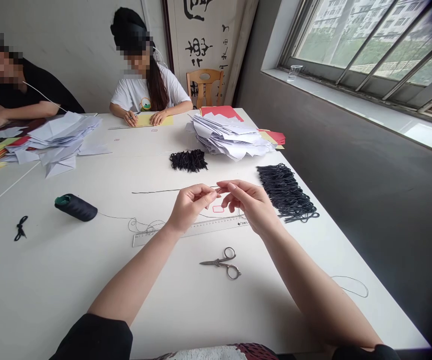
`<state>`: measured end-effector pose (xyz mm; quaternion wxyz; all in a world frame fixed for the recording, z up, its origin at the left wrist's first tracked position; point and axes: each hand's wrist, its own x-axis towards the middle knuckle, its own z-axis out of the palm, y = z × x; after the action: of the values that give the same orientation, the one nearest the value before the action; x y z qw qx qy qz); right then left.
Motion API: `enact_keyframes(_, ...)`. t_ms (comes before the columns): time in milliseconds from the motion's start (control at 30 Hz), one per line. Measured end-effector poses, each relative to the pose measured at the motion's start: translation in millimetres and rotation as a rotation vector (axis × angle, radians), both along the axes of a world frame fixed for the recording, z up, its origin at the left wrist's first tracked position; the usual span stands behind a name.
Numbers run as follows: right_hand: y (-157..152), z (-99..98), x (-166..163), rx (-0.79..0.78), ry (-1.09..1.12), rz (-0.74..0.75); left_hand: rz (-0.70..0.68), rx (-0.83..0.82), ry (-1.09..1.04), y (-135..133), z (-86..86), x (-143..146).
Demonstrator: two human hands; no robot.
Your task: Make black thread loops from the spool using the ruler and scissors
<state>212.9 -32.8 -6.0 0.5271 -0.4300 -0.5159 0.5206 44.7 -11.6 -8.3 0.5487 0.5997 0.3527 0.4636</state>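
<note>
My left hand (191, 206) and my right hand (251, 205) meet above the table, fingertips pinched together on a thin black cord (155, 192). The cord's free end sticks out to the left past my left hand. Beneath my hands lies a clear ruler (189, 231), partly covered by them. Loose black thread curls over its left end and runs to a black thread spool (76, 207) lying on its side. Nearer to me are silver scissors (221, 262), blades slightly apart, pointing left. Where exactly the fingertips grip the cord is too small to make out.
Looped black cords lie in a large row (287, 192) at the right and a smaller bunch (188, 161) behind my hands. A paper stack (231, 135) stands farther back. One knotted cord (21, 228) lies far left. Two people sit across the table, near another paper pile (60, 135).
</note>
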Motion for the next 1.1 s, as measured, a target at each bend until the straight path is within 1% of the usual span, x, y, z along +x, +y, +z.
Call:
enact_keyframes(67, 1.0, 0.7, 3.0, 0.063, -0.004, 0.041, -0.051, -0.013, -0.002, 0.2, 2.5, -1.8)
enact_keyframes(167, 1.3, 2.0, 6.7, 0.171, -0.073, 0.092, -0.121, -0.015, -0.002, 0.6, 5.8, -4.3)
enact_keyframes(267, 0.4, 3.0, 8.0, 0.223, -0.12, 0.118, -0.162, -0.012, 0.007, 0.6, 8.0, -5.7)
enact_keyframes(433, -2.4, 4.7, 7.1, 0.26, -0.192, 0.09, -0.187, -0.013, 0.014, 0.6, 8.1, -6.0)
enact_keyframes(567, -4.2, 5.1, 7.8, 0.29, -0.257, 0.039, -0.191, -0.017, 0.028, 0.9, 7.1, -5.5)
enact_keyframes(667, -4.5, 4.2, 7.6, 0.264, -0.269, 0.008, -0.182, -0.027, 0.037, 0.7, 6.8, -4.9)
enact_keyframes(767, -4.1, 3.8, 5.1, 0.225, -0.189, 0.012, -0.148, -0.014, 0.023, 0.3, 6.2, -4.3)
enact_keyframes(933, -3.9, 3.4, -2.7, 0.022, 0.012, 0.088, -0.003, 0.087, 0.006, -0.2, 3.0, -3.6)
enact_keyframes(1033, -3.8, 1.0, -6.8, -0.059, 0.069, 0.072, 0.055, 0.148, 0.042, -1.0, 1.0, -3.4)
enact_keyframes(1100, -3.4, -0.6, -8.6, -0.096, 0.087, 0.055, 0.067, 0.17, 0.076, -1.9, 0.5, -3.2)
